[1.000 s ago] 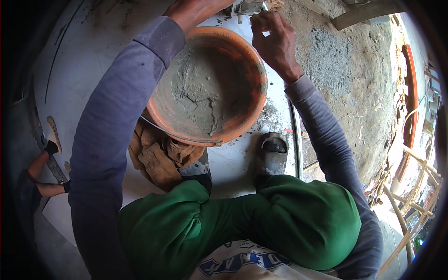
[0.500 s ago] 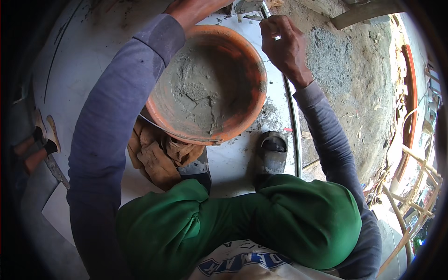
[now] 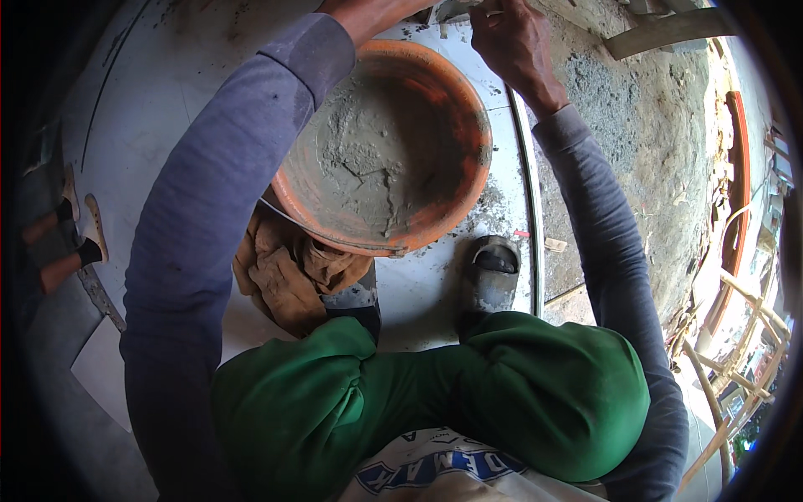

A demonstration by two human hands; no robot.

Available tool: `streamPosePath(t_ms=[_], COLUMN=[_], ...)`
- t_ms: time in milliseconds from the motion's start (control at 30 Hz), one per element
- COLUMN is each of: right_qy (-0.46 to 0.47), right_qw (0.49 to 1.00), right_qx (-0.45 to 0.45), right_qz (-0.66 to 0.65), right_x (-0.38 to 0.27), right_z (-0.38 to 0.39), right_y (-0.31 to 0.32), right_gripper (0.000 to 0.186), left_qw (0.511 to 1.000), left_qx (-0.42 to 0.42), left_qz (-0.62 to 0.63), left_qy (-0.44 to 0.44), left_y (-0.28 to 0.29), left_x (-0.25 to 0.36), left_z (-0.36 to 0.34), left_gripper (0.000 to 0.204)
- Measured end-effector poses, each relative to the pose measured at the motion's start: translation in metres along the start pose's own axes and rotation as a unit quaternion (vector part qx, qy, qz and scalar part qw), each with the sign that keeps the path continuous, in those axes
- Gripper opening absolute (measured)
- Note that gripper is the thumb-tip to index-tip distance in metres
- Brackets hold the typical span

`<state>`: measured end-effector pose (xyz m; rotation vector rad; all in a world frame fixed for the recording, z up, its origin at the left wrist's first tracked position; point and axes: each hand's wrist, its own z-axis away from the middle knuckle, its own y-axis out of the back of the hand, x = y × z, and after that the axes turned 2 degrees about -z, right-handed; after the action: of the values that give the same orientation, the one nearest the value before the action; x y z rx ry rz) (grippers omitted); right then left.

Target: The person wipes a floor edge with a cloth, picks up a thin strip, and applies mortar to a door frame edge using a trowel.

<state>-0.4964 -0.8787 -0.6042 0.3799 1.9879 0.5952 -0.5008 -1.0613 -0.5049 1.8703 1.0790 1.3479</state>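
An orange bucket (image 3: 483,155) with wet grey mortar (image 3: 355,142) in it stands between my arms on the pale tiled floor. My left hand (image 3: 381,15) reaches past the bucket's far left rim; its fingers are cut off by the upper edge of the view. Beyond the far right rim, my right hand (image 3: 514,50) is closed, with the fingers curled at the top of the view. Something thin and grey shows by its fingertips, too cut off to name. A crumpled brown cloth or sack (image 3: 284,276) lies against the bucket's near side.
My sandalled foot (image 3: 492,272) is close to the bucket's near right side. A metal strip (image 3: 529,192) edges the tiles; rough ground with grey grit (image 3: 590,105) lies beyond. Another person's feet (image 3: 94,234) are at far left. Wooden poles (image 3: 744,368) stand at right.
Both hands have moved farther away, toward the top edge, and my right hand is now partly cut off. The bucket sits slightly farther right in view. The grey blade-like piece by my right hand has mostly left view.
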Motion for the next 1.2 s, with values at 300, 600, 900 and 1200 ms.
streamPosePath(t_ms=[300, 600, 900, 1200], right_qy=[0.024, 0.033, 0.076, 0.055], right_qw=[0.992, 0.997, 0.995, 0.989], right_qx=[0.057, 0.065, 0.038, 0.122], right_qz=[0.112, 0.022, 0.050, 0.063], right_x=[-0.044, -0.015, 0.018, -0.011], right_z=[-0.016, 0.033, 0.018, 0.028], right_y=[0.036, 0.009, -0.010, 0.040], right_gripper=[0.009, 0.019, 0.026, 0.017], left_qw=[0.999, 1.000, 0.998, 0.999], left_qx=[-0.038, 0.000, -0.043, -0.009], left_qz=[0.004, -0.001, 0.033, 0.038], left_qy=[0.036, -0.014, 0.007, -0.005], left_y=[0.001, -0.001, 0.005, -0.001], left_x=[0.002, -0.001, 0.002, -0.003], left_z=[-0.001, -0.001, 0.000, 0.000], left_gripper=[0.051, 0.052, 0.052, 0.051])
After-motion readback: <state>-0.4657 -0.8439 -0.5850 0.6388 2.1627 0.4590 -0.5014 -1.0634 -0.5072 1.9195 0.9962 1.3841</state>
